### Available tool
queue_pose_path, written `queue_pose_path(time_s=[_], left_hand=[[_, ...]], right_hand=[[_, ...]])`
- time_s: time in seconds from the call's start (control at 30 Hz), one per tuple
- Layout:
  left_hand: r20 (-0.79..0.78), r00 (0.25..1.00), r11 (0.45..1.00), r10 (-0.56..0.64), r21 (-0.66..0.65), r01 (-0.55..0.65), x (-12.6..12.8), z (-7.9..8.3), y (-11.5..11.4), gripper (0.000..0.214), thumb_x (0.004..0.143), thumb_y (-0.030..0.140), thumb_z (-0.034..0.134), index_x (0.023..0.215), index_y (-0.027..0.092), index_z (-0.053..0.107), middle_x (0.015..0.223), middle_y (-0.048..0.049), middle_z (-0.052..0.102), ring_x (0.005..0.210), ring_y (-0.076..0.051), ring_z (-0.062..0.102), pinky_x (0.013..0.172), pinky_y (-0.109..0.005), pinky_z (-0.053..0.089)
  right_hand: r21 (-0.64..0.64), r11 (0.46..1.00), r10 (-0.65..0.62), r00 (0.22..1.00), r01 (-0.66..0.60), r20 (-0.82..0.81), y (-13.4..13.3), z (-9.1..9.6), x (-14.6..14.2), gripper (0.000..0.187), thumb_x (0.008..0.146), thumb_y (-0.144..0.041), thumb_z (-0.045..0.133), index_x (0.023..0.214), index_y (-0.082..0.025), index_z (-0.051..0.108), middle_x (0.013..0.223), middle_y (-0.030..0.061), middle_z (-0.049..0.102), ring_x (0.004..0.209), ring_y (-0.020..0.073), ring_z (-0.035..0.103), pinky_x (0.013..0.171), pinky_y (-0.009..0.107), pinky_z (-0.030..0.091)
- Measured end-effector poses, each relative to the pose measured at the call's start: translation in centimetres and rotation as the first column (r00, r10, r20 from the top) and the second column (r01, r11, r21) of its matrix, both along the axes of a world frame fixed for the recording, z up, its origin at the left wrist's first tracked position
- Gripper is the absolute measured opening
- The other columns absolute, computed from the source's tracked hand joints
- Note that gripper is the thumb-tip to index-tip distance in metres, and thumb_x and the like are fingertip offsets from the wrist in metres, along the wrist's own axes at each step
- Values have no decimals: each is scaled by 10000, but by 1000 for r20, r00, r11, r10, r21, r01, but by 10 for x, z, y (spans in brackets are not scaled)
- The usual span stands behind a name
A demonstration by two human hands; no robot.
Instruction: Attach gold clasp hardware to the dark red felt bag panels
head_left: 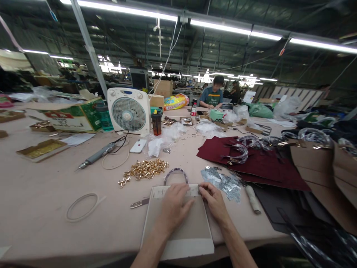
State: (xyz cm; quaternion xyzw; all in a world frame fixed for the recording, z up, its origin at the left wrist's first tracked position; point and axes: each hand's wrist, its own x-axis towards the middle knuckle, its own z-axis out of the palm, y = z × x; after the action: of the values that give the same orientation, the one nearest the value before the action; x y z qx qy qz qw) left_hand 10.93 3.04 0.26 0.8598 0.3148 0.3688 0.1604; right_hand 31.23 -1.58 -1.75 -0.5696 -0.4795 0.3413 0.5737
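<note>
A beige bag panel (192, 225) lies before me at the table's front edge. From its far edge stands a looped bag handle (176, 169), dark and patterned. A strap with a metal buckle (141, 203) sticks out on its left. My left hand (175, 204) rests flat across the panel's upper part, fingers stretched out. At the far right corner, my right hand (212, 199) has its thumb and fingertips pinched together; what is between them is too small to make out. Gold-coloured metal fittings (147, 169) are heaped beyond the panel, and thin silvery metal plates (224, 183) lie to the right.
Left are an electric screwdriver (97, 154), a tape roll (82, 207) and a phone (138, 146). Behind stand a fan (129, 111) and a dark cup (156, 124). Maroon bag pieces (251, 160) and a cylindrical tool (253, 200) lie right. A co-worker (212, 96) sits opposite.
</note>
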Motion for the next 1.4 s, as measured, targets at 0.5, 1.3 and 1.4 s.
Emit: queue_pose_path(time_s=[0.5, 1.3, 1.4], left_hand=[[-283, 952, 990, 114, -49, -133, 32, 6, -3, 123, 966, 292, 694, 1070, 238, 653, 1137, -24, 704, 1053, -267, 593, 890, -439, 473], [-155, 982, 991, 105, -70, -117, 31, -10, 4, 411, 826, 394, 854, 1144, 219, 662, 1235, -64, 691, 1129, -291, 626, 953, -459, 527], [-146, 984, 991, 100, -78, -112, 31, -10, 4, 405, 818, 371, 862, 1142, 224, 668, 1231, -61, 692, 1130, -292, 625, 957, -460, 528]], right_hand=[[-18, 999, 29, 998, -28, 50, 2, -12, 1, 317, 950, -493, 685, 1056, -196, 720, 897, 34, 693, 801, 204, 610, 720, 300, 462], [-32, 996, 80, 995, -79, 59, 0, 0, -5, 251, 957, -442, 674, 969, -199, 738, 858, 24, 682, 753, 178, 588, 694, 278, 465], [-41, 996, 81, 991, -77, 106, 0, 1, -6, 231, 960, -417, 660, 968, -202, 744, 897, 34, 714, 809, 199, 624, 741, 291, 488]])
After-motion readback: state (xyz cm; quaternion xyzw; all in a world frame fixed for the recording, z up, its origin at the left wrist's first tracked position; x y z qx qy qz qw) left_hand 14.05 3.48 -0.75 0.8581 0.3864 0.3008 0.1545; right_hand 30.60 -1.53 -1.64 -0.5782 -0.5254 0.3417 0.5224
